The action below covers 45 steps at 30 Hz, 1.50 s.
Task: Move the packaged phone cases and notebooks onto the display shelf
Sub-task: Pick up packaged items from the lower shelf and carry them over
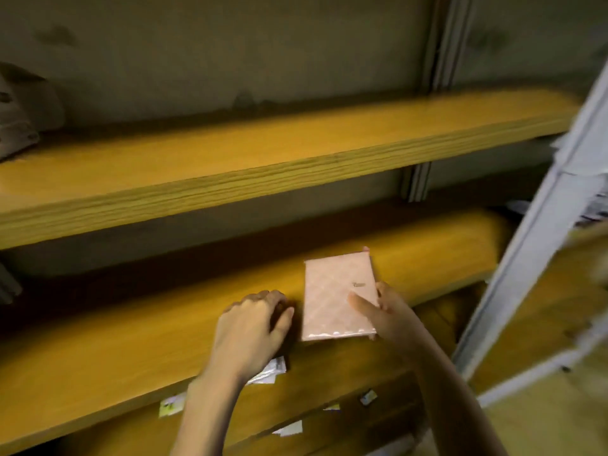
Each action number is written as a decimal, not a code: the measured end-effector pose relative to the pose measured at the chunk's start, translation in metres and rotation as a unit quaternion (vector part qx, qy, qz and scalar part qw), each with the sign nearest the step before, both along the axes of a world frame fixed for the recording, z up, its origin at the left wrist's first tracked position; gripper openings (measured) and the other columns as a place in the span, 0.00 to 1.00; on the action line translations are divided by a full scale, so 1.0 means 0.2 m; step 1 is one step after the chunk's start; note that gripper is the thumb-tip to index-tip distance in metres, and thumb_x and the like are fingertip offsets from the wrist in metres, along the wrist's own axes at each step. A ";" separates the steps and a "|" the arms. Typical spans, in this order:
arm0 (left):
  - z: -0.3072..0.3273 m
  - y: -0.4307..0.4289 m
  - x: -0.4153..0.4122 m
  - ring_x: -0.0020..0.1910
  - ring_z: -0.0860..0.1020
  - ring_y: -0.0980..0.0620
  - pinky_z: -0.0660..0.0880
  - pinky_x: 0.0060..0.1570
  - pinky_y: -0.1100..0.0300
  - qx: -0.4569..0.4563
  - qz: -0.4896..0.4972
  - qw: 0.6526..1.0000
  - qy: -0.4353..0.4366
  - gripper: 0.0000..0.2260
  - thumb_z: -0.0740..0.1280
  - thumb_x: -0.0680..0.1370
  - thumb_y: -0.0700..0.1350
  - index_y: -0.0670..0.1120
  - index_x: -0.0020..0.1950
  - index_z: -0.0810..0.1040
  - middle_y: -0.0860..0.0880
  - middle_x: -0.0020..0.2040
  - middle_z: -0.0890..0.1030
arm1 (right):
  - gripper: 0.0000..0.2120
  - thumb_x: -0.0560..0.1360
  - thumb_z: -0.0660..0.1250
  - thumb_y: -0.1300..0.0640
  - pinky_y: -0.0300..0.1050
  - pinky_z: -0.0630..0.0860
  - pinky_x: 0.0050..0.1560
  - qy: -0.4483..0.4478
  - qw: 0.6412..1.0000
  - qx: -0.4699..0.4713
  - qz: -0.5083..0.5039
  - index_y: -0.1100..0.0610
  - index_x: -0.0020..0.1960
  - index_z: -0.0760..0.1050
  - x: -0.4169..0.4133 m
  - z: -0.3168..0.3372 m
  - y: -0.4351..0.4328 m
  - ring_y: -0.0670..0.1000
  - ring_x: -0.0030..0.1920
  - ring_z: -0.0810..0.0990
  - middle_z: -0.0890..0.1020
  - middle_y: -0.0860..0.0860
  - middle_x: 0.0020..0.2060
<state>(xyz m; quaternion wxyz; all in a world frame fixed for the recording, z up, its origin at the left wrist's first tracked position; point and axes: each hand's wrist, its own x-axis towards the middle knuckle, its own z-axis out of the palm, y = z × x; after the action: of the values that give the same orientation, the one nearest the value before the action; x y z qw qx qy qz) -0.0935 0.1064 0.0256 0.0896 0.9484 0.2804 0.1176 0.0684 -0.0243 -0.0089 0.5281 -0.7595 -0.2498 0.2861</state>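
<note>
Head view: placing a pink packaged item on the middle display shelf.

My right hand [383, 311] is closed around the right edge of the pink packaged item [335, 296], thumb across its face and fingers behind, with its lower edge at the front lip of the display shelf [131, 337]. The blur keeps me from telling whether it is a phone case or a notebook. My left hand [253, 327] rests curled, knuckles up, on the shelf just beside it, over a clear-wrapped packet [271, 373] that peeks out below my wrist; I cannot tell if I grip it. I should lay the pink item flat, slide it back from the lip, then let go, so it cannot tip off.
</note>
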 end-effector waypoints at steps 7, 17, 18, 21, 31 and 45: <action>0.01 -0.38 0.50 0.61 0.73 0.52 0.70 0.56 0.57 -0.008 -0.114 0.993 0.010 0.16 0.54 0.79 0.57 0.55 0.63 0.71 0.55 0.64 0.75 | 0.17 0.76 0.66 0.52 0.52 0.81 0.43 0.021 0.996 0.036 -0.075 0.61 0.59 0.72 0.35 -0.05 -0.62 0.56 0.46 0.83 0.81 0.57 0.48; 0.01 -1.08 1.14 0.59 0.75 0.52 0.73 0.54 0.56 -0.005 -0.151 0.988 -0.022 0.15 0.55 0.79 0.57 0.54 0.61 0.72 0.55 0.61 0.77 | 0.21 0.73 0.67 0.51 0.41 0.80 0.41 0.017 0.997 0.044 -0.068 0.61 0.61 0.70 0.83 -0.05 -1.43 0.51 0.47 0.83 0.80 0.55 0.50; 0.00 -1.16 1.20 0.58 0.75 0.52 0.73 0.53 0.56 -0.005 -0.154 0.988 -0.027 0.14 0.56 0.79 0.57 0.55 0.60 0.73 0.55 0.60 0.78 | 0.18 0.75 0.66 0.54 0.38 0.79 0.38 0.017 0.996 0.047 -0.070 0.62 0.60 0.70 0.88 -0.04 -1.51 0.48 0.44 0.83 0.80 0.55 0.47; -0.02 -1.32 1.37 0.53 0.76 0.55 0.74 0.49 0.58 -0.016 -0.166 0.985 -0.038 0.11 0.56 0.79 0.56 0.55 0.56 0.73 0.55 0.55 0.78 | 0.12 0.77 0.63 0.59 0.31 0.74 0.29 0.019 0.995 0.050 -0.084 0.65 0.58 0.71 1.04 -0.02 -1.71 0.41 0.33 0.81 0.79 0.53 0.41; 0.07 -1.69 2.07 0.56 0.75 0.55 0.73 0.52 0.57 -0.012 -0.239 0.971 -0.015 0.14 0.56 0.78 0.57 0.55 0.60 0.73 0.55 0.58 0.78 | 0.16 0.77 0.63 0.59 0.31 0.73 0.26 0.026 0.976 0.096 -0.196 0.61 0.63 0.69 1.55 0.06 -2.16 0.43 0.32 0.81 0.79 0.53 0.45; 0.11 -1.93 3.28 0.51 0.76 0.49 0.74 0.46 0.53 -0.026 -0.260 0.965 -0.030 0.12 0.56 0.79 0.57 0.53 0.55 0.74 0.51 0.53 0.79 | 0.21 0.74 0.68 0.53 0.31 0.71 0.25 -0.021 0.960 0.043 -0.275 0.58 0.64 0.70 2.73 0.15 -2.42 0.43 0.32 0.81 0.80 0.52 0.46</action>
<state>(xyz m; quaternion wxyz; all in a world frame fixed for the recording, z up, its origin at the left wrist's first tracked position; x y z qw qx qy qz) 0.5634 -0.2790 0.0473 0.1500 0.9822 0.0241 0.1109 0.6154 -0.5075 0.0220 0.6136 -0.7810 -0.0546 0.1031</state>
